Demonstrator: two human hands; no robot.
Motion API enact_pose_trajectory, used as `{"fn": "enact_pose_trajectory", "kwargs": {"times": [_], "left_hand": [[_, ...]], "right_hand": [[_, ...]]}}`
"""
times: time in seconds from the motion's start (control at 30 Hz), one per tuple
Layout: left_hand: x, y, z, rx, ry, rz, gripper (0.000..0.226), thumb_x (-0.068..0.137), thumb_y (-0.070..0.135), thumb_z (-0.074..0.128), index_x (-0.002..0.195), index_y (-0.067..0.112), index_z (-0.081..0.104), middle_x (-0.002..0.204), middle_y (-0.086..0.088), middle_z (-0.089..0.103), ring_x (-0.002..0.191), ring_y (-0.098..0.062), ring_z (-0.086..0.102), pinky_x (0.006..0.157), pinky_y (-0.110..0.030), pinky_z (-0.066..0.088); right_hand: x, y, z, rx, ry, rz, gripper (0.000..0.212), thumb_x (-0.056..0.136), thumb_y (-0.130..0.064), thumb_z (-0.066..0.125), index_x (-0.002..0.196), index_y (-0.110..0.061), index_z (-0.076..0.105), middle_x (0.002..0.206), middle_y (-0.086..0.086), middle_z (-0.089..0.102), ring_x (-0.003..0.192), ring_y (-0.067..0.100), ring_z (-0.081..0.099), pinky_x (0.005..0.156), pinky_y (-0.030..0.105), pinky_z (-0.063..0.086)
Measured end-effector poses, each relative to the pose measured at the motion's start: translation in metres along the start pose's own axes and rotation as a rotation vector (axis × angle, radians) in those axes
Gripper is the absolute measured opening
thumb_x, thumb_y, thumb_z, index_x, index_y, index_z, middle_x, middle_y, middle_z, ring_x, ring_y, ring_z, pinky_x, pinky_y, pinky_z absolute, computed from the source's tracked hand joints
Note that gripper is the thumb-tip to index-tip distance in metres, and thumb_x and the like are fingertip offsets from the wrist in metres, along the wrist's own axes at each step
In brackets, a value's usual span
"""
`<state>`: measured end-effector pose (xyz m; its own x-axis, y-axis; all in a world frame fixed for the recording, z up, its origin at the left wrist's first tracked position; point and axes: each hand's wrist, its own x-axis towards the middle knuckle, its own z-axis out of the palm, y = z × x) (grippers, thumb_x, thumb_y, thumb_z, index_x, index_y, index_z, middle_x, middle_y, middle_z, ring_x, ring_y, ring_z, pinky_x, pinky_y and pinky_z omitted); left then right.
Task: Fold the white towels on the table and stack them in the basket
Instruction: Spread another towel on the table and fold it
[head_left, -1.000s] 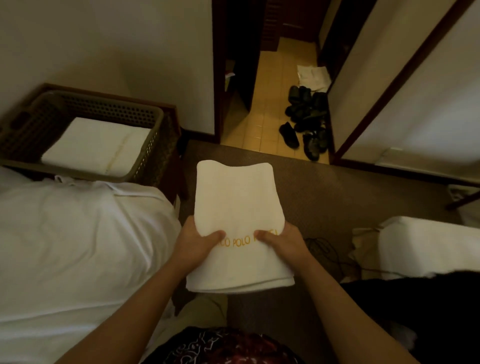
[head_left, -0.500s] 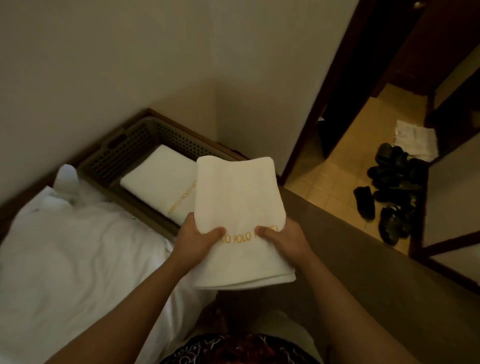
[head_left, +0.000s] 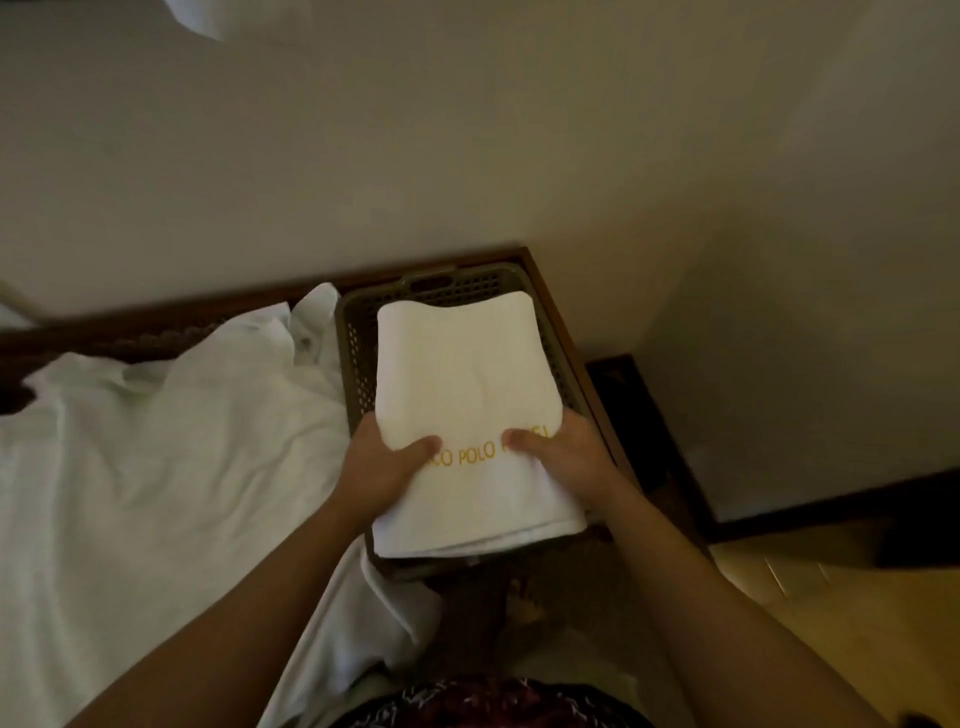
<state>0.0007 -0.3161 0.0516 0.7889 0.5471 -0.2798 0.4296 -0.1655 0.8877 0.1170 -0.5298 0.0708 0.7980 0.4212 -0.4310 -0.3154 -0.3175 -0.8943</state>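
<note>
A folded white towel (head_left: 462, 384) with yellow lettering is held flat over the brown slotted basket (head_left: 358, 343). My left hand (head_left: 387, 467) grips its near left edge, thumb on top. My right hand (head_left: 563, 452) grips the near right edge the same way. The towel covers most of the basket's inside, so whatever lies in the basket is hidden. I cannot tell whether the towel touches anything below it.
The basket sits on a dark wooden stand (head_left: 582, 364) in the corner against a beige wall (head_left: 467, 130). A rumpled white sheet (head_left: 156, 467) covers the surface to the left. Tan floor (head_left: 831, 623) shows at the lower right.
My view has swung left toward the corner. Both hands have carried the folded towel from beside the basket to directly over it. The towel seen earlier in the basket is now covered.
</note>
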Motion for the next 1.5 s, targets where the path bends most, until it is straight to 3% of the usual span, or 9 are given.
{"fn": "enact_pose_trajectory", "kwargs": {"times": [0.2,0.3,0.47,0.63,0.87,1.03,1.17,1.3,1.5], "left_hand": [[0.035,-0.007,0.030,-0.070,0.163,-0.169,0.061,0.076,0.032,0.090,0.126,0.021,0.057,0.114,0.009,0.065,0.100,-0.009,0.064,0.080,-0.026,0.053],[0.048,-0.031,0.048,-0.087,0.173,-0.298,0.059,0.081,0.034,0.086,0.126,0.019,0.052,0.113,0.006,0.064,0.099,-0.011,0.064,0.075,-0.024,0.052],[0.030,-0.088,0.080,-0.128,0.129,-0.585,0.094,0.072,0.059,0.083,0.143,0.010,0.047,0.135,-0.003,0.062,0.116,-0.022,0.062,0.100,-0.040,0.053],[0.013,-0.097,0.089,-0.086,0.163,-0.553,0.057,0.087,0.049,0.076,0.131,0.017,0.061,0.123,0.002,0.069,0.112,-0.020,0.066,0.094,-0.039,0.055],[0.011,-0.098,0.095,0.018,0.148,-0.625,0.052,0.094,0.038,0.071,0.133,0.012,0.051,0.132,-0.008,0.062,0.121,-0.029,0.059,0.098,-0.042,0.049],[0.001,-0.082,0.095,0.115,0.164,-0.602,0.059,0.093,0.038,0.072,0.139,0.014,0.044,0.135,-0.006,0.059,0.125,-0.030,0.057,0.101,-0.044,0.047],[-0.019,-0.067,0.085,0.188,0.236,-0.488,0.056,0.090,0.032,0.070,0.140,0.023,0.047,0.134,-0.002,0.058,0.118,-0.024,0.060,0.101,-0.045,0.052],[-0.034,-0.046,0.052,0.164,0.333,-0.408,0.050,0.092,0.025,0.069,0.139,0.024,0.054,0.132,0.002,0.056,0.105,-0.012,0.061,0.089,-0.025,0.049],[-0.043,-0.040,-0.034,0.068,0.491,-0.341,0.040,0.097,0.024,0.066,0.136,0.026,0.056,0.133,0.013,0.052,0.106,-0.009,0.061,0.083,-0.020,0.048]], "right_hand": [[0.073,-0.008,-0.019,-0.063,-0.121,0.036,0.031,0.083,-0.013,0.085,0.104,-0.030,0.069,0.094,-0.021,0.072,0.083,-0.007,0.070,0.066,0.012,0.055],[0.104,0.018,-0.024,-0.082,-0.146,0.127,0.029,0.083,-0.017,0.085,0.106,-0.026,0.070,0.105,-0.009,0.075,0.093,0.007,0.072,0.079,0.025,0.060],[0.117,0.088,-0.029,-0.226,-0.193,0.423,0.042,0.090,-0.028,0.078,0.128,-0.014,0.067,0.128,0.003,0.069,0.111,0.021,0.066,0.093,0.035,0.054],[0.117,0.086,-0.032,-0.195,-0.157,0.405,0.033,0.092,-0.019,0.077,0.123,-0.012,0.069,0.114,-0.001,0.069,0.104,0.017,0.065,0.084,0.029,0.052],[0.107,0.107,-0.024,-0.443,-0.121,0.423,0.044,0.088,-0.021,0.079,0.128,-0.010,0.063,0.128,0.005,0.068,0.113,0.023,0.064,0.094,0.035,0.053],[0.091,0.093,-0.014,-0.703,-0.060,0.277,0.075,0.093,-0.022,0.073,0.148,-0.006,0.025,0.142,0.016,0.047,0.122,0.034,0.056,0.096,0.041,0.050],[0.068,0.078,0.010,-1.115,-0.039,0.022,0.100,0.089,-0.026,0.066,0.159,-0.017,-0.005,0.162,0.015,0.001,0.144,0.038,0.020,0.116,0.060,0.027],[0.053,0.049,0.067,-1.131,-0.210,-0.149,0.095,0.086,-0.027,0.062,0.159,-0.024,0.001,0.166,0.011,-0.013,0.152,0.035,0.001,0.120,0.065,0.003],[0.047,0.009,0.163,-1.002,-0.426,-0.363,0.072,0.093,-0.033,0.059,0.155,-0.028,0.022,0.168,0.009,0.004,0.152,0.032,0.015,0.122,0.060,0.014]]}}
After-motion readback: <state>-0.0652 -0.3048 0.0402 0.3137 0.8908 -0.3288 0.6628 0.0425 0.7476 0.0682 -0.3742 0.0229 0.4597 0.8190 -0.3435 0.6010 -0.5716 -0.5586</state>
